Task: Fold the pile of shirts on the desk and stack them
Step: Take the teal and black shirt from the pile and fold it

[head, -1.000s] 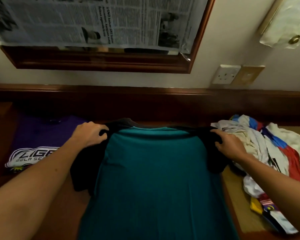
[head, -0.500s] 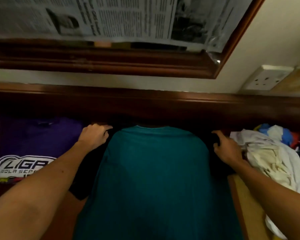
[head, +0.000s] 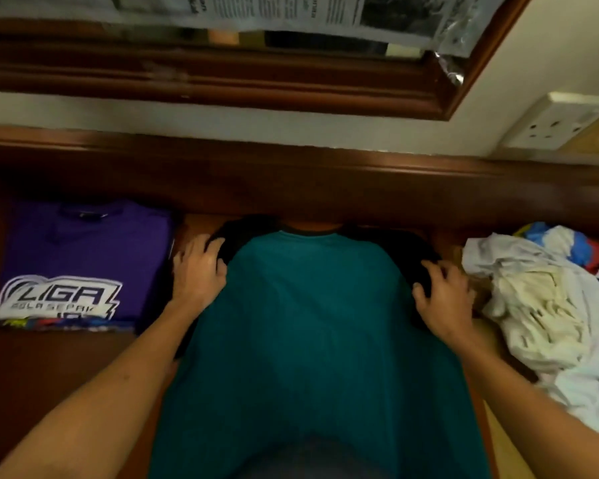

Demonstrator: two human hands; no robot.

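Since a moment ago the teal shirt (head: pixel 312 333) has been laid down flat at the middle of the surface (head: pixel 49 382), collar near the back edge, so side folds come next. The left hand (head: pixel 198 271) rests spread on its dark left sleeve; the right hand (head: pixel 443 292) presses the right sleeve, fingers seemingly loose rather than pinching. A folded purple shirt (head: pixel 83 261) lies toward the left edge, the unfolded pile (head: pixel 547 305) toward the right.

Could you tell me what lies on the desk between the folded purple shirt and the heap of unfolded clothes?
In the head view, the teal shirt with black sleeves lies spread between the purple shirt and the heap, under the left hand and right hand.
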